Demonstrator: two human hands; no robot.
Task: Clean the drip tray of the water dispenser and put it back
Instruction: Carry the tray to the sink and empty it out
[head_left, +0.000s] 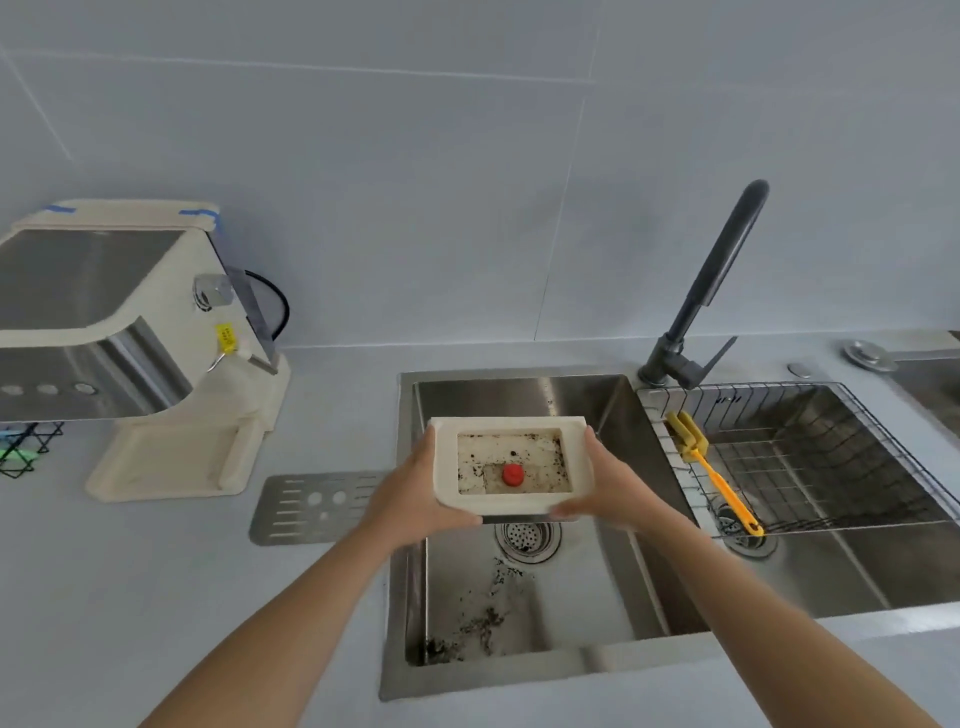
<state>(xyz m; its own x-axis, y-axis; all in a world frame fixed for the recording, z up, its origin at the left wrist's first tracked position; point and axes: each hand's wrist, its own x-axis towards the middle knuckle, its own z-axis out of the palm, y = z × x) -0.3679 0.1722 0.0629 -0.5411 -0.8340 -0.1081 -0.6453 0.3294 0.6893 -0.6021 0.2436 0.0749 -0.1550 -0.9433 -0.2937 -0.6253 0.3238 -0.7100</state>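
Drip tray (511, 506), cream plastic, rectangular, held level above the left sink basin (524, 597). Recessed floor streaked with dark grime; red round float (513, 474) at centre. Left hand (410, 501) grips left edge, right hand (605, 486) grips right edge. Water dispenser (119, 332) far left on surface (156, 597).

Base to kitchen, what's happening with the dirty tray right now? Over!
Both busy: left grip and right grip hold drip tray by its ends. Tray above sink, dark grime inside, not yet washed. Nothing in the way.
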